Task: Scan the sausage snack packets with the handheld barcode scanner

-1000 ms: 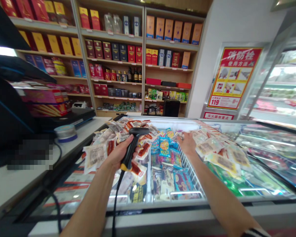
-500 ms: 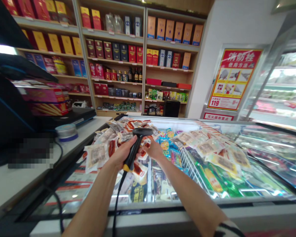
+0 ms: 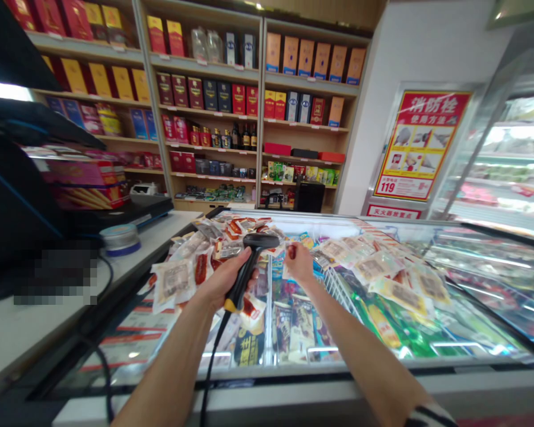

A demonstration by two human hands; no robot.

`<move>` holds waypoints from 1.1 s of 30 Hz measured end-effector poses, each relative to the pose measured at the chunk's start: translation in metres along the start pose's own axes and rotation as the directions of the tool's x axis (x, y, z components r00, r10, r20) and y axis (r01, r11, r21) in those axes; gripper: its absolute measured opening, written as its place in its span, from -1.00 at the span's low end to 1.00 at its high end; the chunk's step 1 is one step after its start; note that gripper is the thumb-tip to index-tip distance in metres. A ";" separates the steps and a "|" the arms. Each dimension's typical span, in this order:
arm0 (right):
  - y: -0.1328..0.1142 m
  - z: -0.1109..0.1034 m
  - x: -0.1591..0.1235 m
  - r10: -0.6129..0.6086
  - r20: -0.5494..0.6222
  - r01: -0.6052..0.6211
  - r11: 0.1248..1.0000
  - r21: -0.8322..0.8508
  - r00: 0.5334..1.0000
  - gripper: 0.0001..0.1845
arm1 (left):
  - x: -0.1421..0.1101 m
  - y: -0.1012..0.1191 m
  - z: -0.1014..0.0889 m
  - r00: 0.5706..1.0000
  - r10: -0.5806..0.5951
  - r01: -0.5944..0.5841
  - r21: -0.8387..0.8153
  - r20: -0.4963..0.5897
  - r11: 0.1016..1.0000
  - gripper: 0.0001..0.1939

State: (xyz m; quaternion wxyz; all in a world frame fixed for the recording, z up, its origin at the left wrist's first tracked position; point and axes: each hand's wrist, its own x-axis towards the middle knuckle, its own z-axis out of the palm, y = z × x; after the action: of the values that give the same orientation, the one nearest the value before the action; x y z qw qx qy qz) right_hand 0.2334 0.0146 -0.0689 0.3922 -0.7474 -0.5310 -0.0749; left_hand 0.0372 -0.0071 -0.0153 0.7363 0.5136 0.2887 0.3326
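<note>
My left hand (image 3: 226, 279) is wrapped round the grip of a black and yellow barcode scanner (image 3: 244, 273), its head pointing right. Just right of the scanner head, my right hand (image 3: 301, 264) is closed on a small vacuum-packed snack packet (image 3: 291, 252) with reddish-brown food inside; most of it is hidden by the fingers. Left of and beneath the scanner lies a pile of similar packets (image 3: 173, 281) on the freezer glass. Right of my right hand is another pile of packets (image 3: 378, 264), pale side up, partly over the wire basket.
A chest freezer (image 3: 311, 375) holds ice-cream wrappers (image 3: 302, 320) and green packs (image 3: 382, 323). The scanner cable (image 3: 208, 370) hangs over its front edge. At left, a counter (image 3: 153, 237) carries a roll of tape (image 3: 120, 239) and dark equipment. Shelves of boxes (image 3: 204, 95) stand behind.
My right hand has gone from the right pile to the left pile by the scanner, then back slightly right with a packet in it. The left hand and scanner have shifted a little right.
</note>
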 end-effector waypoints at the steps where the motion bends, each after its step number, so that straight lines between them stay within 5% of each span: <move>1: 0.013 -0.005 0.002 -0.016 -0.076 0.017 1.000 0.011 0.997 -0.69 | 0.000 0.000 0.001 1.000 0.000 0.000 0.005 0.009 1.000 -0.62; 6: 0.048 -0.015 0.002 -0.018 -0.178 0.021 1.000 0.017 0.984 -0.57 | -0.002 -0.003 0.009 0.999 0.012 -0.014 0.045 0.031 0.999 -0.65; 19: 0.044 -0.012 0.002 -0.045 -0.120 0.034 0.996 -0.088 0.992 -0.56 | -0.005 -0.007 0.016 0.991 0.046 -0.060 0.109 0.126 0.992 -0.67; 25: 0.050 -0.019 0.003 0.006 0.025 0.004 0.933 -0.361 1.000 -0.69 | -0.002 -0.002 0.010 0.999 0.051 -0.051 0.070 0.003 0.996 -0.63; 33: 0.099 -0.042 0.025 0.059 -0.033 -0.067 0.833 -0.549 0.998 -0.70 | 0.000 -0.002 0.009 0.997 0.021 -0.016 0.070 -0.073 0.997 -0.63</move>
State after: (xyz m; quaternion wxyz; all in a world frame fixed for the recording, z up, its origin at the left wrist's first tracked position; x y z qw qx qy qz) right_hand 0.3416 -0.0073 -0.0772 0.1674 -0.8450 -0.4595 -0.2164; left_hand 0.0446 -0.0128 -0.0147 0.7039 0.5288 0.3221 0.3480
